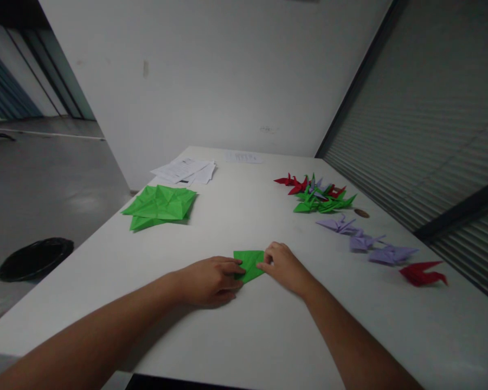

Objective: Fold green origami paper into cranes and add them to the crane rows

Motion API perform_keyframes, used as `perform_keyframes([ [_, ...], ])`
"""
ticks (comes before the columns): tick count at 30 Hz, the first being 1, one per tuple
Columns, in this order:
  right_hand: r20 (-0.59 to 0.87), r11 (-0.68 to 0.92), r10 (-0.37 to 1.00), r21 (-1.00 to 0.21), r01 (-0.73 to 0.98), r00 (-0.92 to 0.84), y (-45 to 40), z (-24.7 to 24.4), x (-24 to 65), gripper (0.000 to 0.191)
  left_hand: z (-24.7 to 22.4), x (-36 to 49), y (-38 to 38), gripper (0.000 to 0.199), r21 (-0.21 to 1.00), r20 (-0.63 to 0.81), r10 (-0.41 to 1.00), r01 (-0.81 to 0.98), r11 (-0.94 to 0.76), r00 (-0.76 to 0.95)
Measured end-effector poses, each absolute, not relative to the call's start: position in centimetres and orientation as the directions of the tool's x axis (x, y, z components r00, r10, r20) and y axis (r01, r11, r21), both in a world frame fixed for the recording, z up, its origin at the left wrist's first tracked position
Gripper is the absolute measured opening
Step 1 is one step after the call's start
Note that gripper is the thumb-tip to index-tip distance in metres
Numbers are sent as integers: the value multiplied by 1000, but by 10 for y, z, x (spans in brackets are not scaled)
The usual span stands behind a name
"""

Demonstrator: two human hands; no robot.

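Note:
A small folded piece of green origami paper [252, 262] lies on the white table in front of me. My left hand [211, 280] rests palm down at its left side, fingertips stretched over the paper and pressing it to the tabletop. At the upper right corner, my right hand [283, 265] pinches the paper's edge between thumb and curled fingers. The fingers partly cover both sides of the paper.
Creased green sheets [160, 205] lie at the left, with printed papers [185, 170] behind them. On the right are a pile of folded cranes [319, 196], several purple cranes [391, 254] and a red crane [422, 274]. A black bin [34, 260] stands on the floor.

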State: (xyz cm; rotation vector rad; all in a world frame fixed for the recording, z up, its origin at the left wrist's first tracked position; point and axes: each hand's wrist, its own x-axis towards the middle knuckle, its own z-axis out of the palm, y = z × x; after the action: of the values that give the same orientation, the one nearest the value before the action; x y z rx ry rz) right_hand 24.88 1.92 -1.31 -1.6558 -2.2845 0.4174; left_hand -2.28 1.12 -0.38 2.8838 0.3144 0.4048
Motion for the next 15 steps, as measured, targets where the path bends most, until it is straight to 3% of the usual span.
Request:
perform_keyframes([
  [6,70,300,953,-354,886,-295,21,-13,257,25,0,-21,10,21,214,247,211,160,-964,946],
  [12,134,358,934,-383,851,-333,22,-17,258,19,-1,-21,7,28,280,262,236,160,-947,936],
  [15,212,468,884,-419,778,-417,21,-16,257,35,-1,-20,7,38,270,242,222,155,-950,944],
])
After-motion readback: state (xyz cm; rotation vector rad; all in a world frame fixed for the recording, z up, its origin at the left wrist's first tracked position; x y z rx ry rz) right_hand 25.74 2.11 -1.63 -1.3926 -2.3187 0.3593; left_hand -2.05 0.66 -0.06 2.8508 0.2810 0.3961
